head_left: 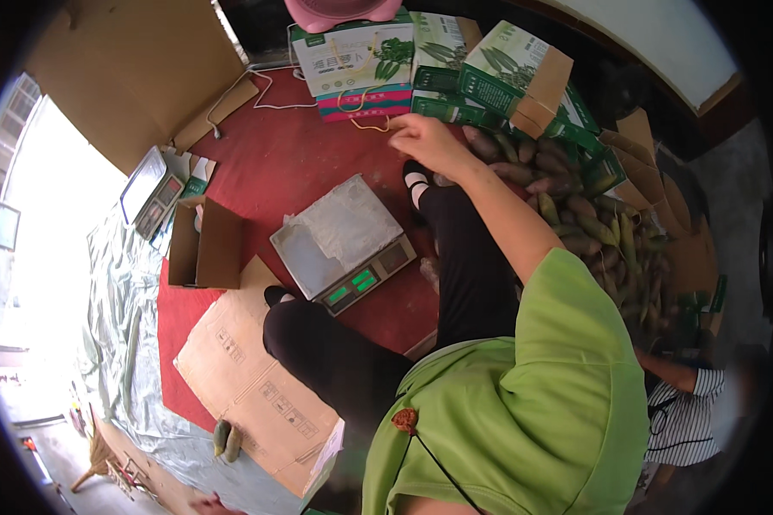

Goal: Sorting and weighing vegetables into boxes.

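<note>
My right hand reaches forward at the top centre, its fingers bent together at a yellow cord handle. The cord hangs from a pink and teal gift box at the far edge of the red floor covering. Stacked just above it is a white and green carton. A small blurred part of a hand shows at the lower left edge; it seems to be my left hand, its fingers unclear. Between my feet stands a digital scale with lit green displays and a plastic-covered plate.
Several dark elongated root vegetables lie heaped to my right, beside green cartons. An open brown box and a second scale stand left. Flattened cardboard lies near two vegetables. Another person's striped sleeve shows at right.
</note>
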{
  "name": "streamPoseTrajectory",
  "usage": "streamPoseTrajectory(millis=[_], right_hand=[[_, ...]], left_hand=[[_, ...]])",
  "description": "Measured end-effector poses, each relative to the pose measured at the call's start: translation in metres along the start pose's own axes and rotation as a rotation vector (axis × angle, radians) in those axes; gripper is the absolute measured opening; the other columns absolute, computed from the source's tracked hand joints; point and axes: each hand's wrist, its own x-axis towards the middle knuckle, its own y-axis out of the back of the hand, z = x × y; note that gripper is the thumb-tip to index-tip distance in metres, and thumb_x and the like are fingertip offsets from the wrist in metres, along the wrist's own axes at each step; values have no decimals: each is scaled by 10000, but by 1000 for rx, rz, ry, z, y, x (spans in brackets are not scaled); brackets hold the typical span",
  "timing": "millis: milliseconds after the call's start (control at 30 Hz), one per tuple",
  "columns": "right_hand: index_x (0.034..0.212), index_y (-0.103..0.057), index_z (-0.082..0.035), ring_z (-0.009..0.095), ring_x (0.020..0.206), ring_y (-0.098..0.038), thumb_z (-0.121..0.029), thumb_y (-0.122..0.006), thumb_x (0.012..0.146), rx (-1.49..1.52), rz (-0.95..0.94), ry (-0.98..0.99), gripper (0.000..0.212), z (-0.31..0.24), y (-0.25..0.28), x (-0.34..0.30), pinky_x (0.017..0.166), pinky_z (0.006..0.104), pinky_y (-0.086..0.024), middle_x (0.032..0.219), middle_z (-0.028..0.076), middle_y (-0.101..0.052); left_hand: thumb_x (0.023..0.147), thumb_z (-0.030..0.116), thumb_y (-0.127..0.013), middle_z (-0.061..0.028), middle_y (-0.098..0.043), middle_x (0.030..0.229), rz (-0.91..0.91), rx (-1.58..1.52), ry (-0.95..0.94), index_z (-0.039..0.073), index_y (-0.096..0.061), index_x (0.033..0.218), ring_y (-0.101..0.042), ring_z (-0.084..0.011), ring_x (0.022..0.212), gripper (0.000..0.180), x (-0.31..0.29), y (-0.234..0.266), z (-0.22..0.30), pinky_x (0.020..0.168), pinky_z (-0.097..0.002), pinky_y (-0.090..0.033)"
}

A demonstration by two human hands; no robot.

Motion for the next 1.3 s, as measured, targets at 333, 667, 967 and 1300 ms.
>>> streamPoseTrajectory(millis=[333,667,967,1300], right_hand=[[1111,-582,22,132,658,-591,-111,-603,817,1,370,-372,324,92,127,-46,578,260,-473,836,91,-627],[1077,-589,-90,93,717,-544,-198,-623,847,167,805,-502,257,153,243,-57,559,245,-433,882,-9,-601],[1004,-548,-71,212,837,-487,-315,-632,838,274,1169,-550,307,169,299,-9,681,384,-429,944,67,-506],[1132,-504,-15,249,895,-578,-351,-690,808,451,1043,-486,502,211,328,25,761,381,-474,1038,128,-567]], left_hand=[[789,-96,-481,-148,-530,940,-613,-17,-1428,29,-548,982,-545,-325,931,239,-121,-262,330,907,-533,-420],[681,66,-620,-35,-543,851,-761,202,-1728,84,-572,761,-568,-223,964,95,-176,-344,412,966,-636,-331],[566,112,-662,39,-599,778,-750,155,-1214,159,-606,683,-624,-201,887,138,-244,-324,466,974,-587,-367],[569,113,-666,41,-595,770,-838,166,-1229,162,-612,680,-625,-192,870,132,-236,-327,458,971,-578,-377]])
